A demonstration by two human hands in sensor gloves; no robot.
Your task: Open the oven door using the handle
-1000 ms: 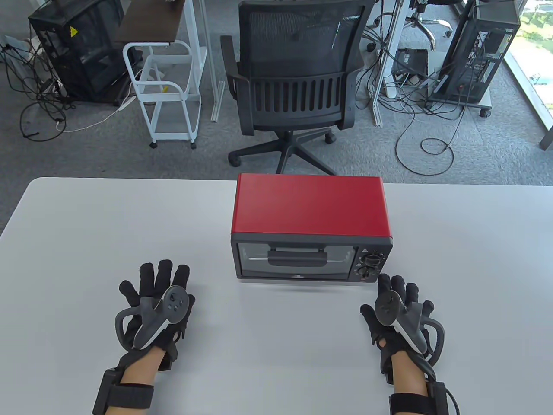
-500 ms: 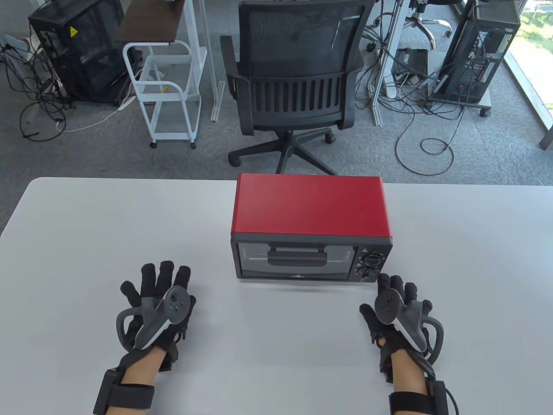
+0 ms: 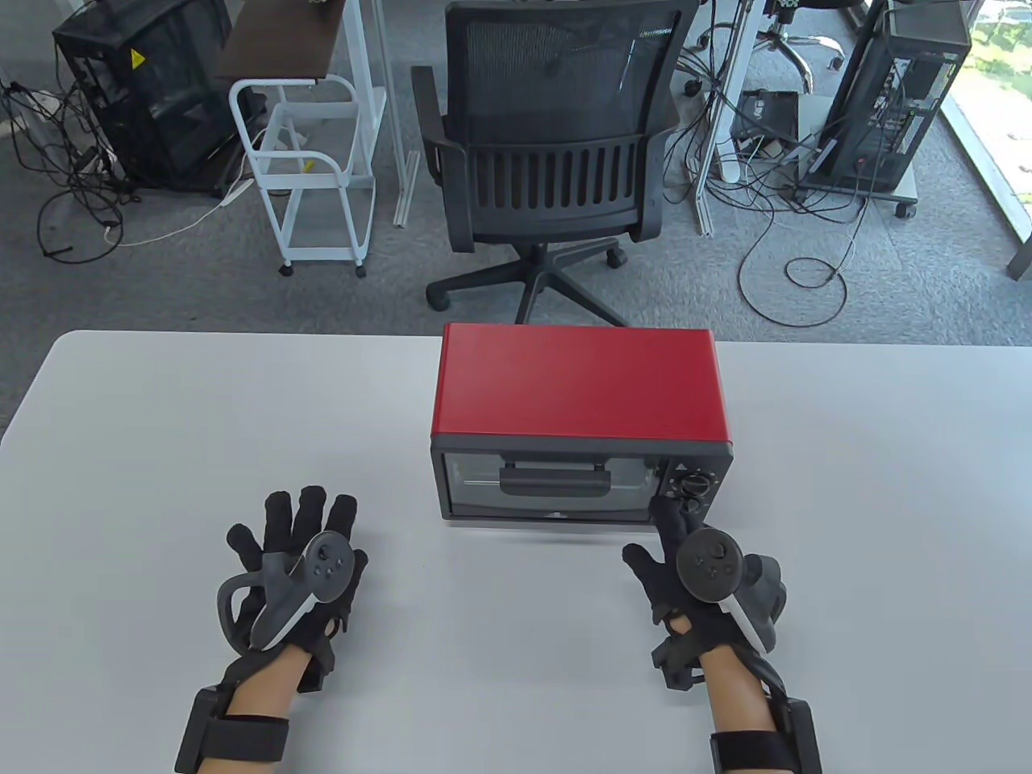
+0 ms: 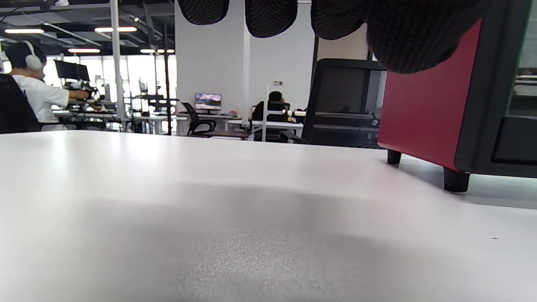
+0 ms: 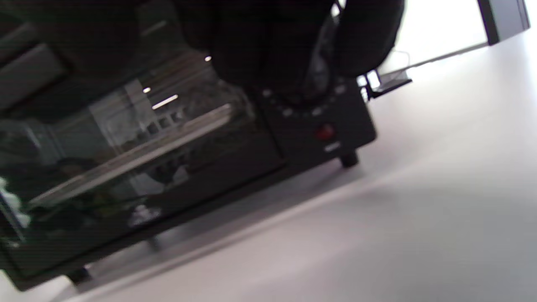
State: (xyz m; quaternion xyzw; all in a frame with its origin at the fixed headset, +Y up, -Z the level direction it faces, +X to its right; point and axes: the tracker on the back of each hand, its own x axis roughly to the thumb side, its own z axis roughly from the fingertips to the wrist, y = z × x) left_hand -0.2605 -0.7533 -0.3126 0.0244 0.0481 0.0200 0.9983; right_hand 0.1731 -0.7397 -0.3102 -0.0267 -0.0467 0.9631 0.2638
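A red toaster oven [image 3: 580, 379] stands at the middle of the white table [image 3: 161, 419], its dark glass door shut and facing me. The black bar handle [image 3: 555, 481] runs across the top of the door. My right hand [image 3: 655, 538] is open and holds nothing; its fingertips [image 3: 664, 508] reach the oven's lower right front, by the knobs [image 3: 693, 485], right of the handle. Whether they touch is unclear. In the right wrist view the fingers [image 5: 268, 42] cover the lower dial beside the door glass [image 5: 126, 138]. My left hand [image 3: 322, 528] lies flat and spread on the table, left of the oven [image 4: 423, 105].
A black office chair [image 3: 556, 137] stands behind the table's far edge. A white cart [image 3: 310, 161], computer towers and loose cables are on the floor beyond. The oven stands on short black feet [image 4: 456, 180].
My right hand has moved left and forward from the table to the oven's lower right front. The left hand and the oven have not moved.
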